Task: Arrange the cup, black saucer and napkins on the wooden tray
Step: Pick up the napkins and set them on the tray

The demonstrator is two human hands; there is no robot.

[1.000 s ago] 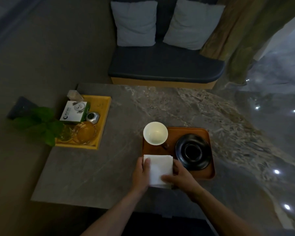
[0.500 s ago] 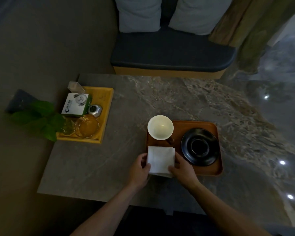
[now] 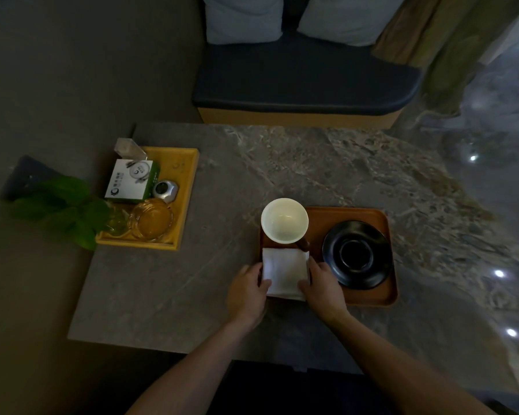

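White napkins [image 3: 285,272], pinched between both hands [image 3: 285,290], have slid onto the wooden tray's [image 3: 369,296] near-left corner, beside the cup [image 3: 284,220] and black saucer [image 3: 357,254]; only releasing seems left.

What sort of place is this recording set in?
Probably a hotel room or lounge seating corner: a cushioned bench with pillows, a marble table, and a yellow amenity tray.
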